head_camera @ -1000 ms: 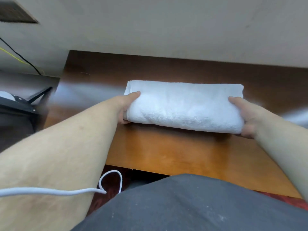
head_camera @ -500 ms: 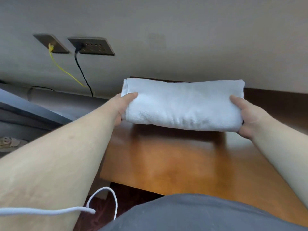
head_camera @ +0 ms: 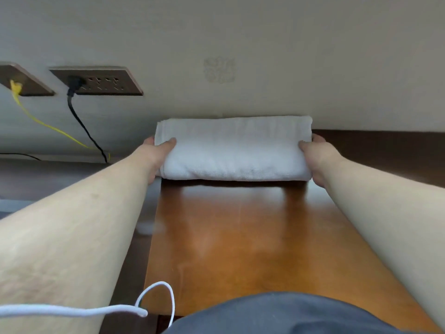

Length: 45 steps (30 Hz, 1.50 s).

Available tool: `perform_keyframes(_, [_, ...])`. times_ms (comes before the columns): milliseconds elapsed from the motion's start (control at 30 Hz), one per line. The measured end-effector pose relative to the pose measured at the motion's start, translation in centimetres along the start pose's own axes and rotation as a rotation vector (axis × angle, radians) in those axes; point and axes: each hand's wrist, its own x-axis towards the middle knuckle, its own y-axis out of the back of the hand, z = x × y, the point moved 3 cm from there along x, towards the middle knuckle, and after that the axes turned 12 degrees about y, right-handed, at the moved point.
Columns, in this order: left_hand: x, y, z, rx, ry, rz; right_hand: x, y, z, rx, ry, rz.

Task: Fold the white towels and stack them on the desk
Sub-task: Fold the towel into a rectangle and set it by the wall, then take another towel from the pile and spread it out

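Note:
A folded white towel (head_camera: pixel 234 148) sits at the far end of the wooden desk (head_camera: pixel 240 237), close against the wall. My left hand (head_camera: pixel 157 153) grips its left end, thumb on top and fingers underneath. Its right end is held the same way by my right hand (head_camera: pixel 315 157). Both arms are stretched out forward. I cannot tell whether the towel rests fully on the desk or is just above it. No other towel is visible.
Two wall sockets (head_camera: pixel 96 81) sit at the upper left, with a black cable (head_camera: pixel 81 126) and a yellow cable (head_camera: pixel 43 121) hanging down. A white cord (head_camera: pixel 96 309) loops near the desk's front left corner. A dark lower surface (head_camera: pixel 48 179) lies left of the desk.
Both hands carried the folded towel away from me, from the near part of the desk up and over to the far end by the wall. The view tilted upward.

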Motion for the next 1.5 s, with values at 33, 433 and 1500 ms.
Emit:
perform_keyframes(33, [0.3,0.0,0.2,0.059,0.004,0.025,0.2,0.1,-0.1,-0.056,0.01,0.006])
perform_keyframes(433, [-10.6,-8.4,4.9,0.821,-0.835,0.333,-4.2,2.1,-4.8,-0.7,0.441,0.009])
perform_keyframes(1500, [-69.5,-57.8,-1.3,1.011,-1.474,-0.263,-37.6,75.9,4.4,-0.967,0.196,0.607])
